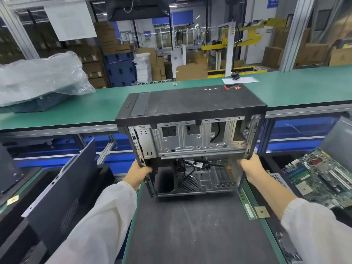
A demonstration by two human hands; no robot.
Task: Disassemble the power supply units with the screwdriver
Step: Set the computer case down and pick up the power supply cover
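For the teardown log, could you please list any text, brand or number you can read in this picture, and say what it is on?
No text here can be read with certainty.
Blue sign, top right: white characters, too blurred.
Computer case: small logo on the front edge and a red sticker, both unreadable.
White sheet hanging top left: no legible print.
Circuit board and memory stick: markings too small.

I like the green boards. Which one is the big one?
The motherboard at far right: wide and covered in parts. The memory stick beside the mat is thin and narrow.
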